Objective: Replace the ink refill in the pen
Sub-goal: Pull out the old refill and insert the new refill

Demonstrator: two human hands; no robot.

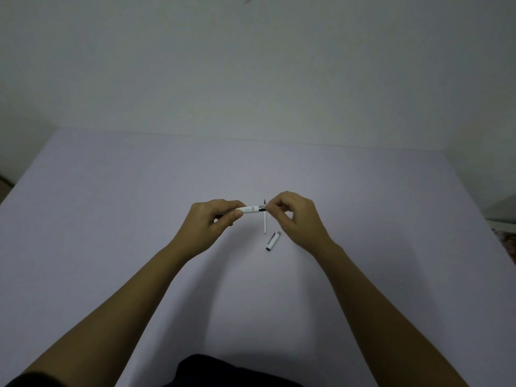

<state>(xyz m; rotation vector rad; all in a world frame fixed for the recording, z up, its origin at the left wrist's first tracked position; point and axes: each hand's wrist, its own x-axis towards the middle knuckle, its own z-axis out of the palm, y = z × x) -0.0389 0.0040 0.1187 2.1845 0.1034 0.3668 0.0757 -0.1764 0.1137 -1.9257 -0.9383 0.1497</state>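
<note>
My left hand (215,219) grips a white pen barrel (250,209) that lies level above the table, its metal-ringed end pointing right. My right hand (293,216) pinches the pen's front section at that ringed end; the part itself is hidden by my fingers. A thin white ink refill (264,223) lies on the table just below the two hands, running away from me, with a dark tip at its far end. The white pen cap (273,241) with a metal end lies on the table just below my right hand.
The pale lilac table (139,233) runs back to a plain wall (251,65). A dark edge shows at the far left and some patterned cloth at the far right edge. My dark-clothed lap is at the bottom.
</note>
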